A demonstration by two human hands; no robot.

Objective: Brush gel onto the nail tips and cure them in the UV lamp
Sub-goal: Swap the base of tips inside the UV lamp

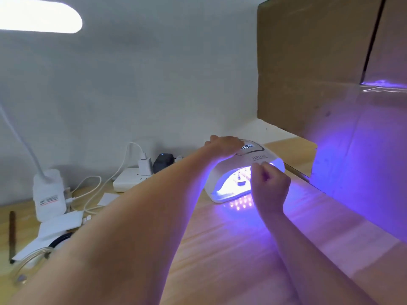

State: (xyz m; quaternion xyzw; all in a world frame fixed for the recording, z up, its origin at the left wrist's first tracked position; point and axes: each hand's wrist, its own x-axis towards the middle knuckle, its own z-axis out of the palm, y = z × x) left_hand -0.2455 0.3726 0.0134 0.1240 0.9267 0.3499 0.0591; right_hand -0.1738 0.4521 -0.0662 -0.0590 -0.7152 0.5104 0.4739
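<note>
Fingers of the left hand (224, 146) lie flat and relaxed on top of the UV lamp (246, 172), pressing near its little screen (246, 147), and they hold nothing. The right hand (269, 183) is just in front of the lamp's open mouth, with its fingers curled in; something small may be pinched at the fingertips, but it is too blurry to tell. The lamp is white and round on top, and it sits on the wooden counter (220, 249) toward the back. It is switched on, and bright purple light pours out of it onto the wood and onto the brown cardboard box (308, 73) at the right. Inside the lamp you can see small things standing on a holder (241, 179), which look like the nail tips, but they are tiny and glowing, so it is hard to be sure. Left of the lamp, by the wall, a white power strip (127, 180) has a white charger (144, 166) and a black plug (163, 162) in it. A white cable (92, 194) loops across the counter from there. Farther left stands a white plastic bottle (49, 194) with a label. Near it are some white paper sheets (59, 225) and a dark thin stick (12, 236) lying close to the edge. A bright desk light (39, 16) shines at the top left.
</note>
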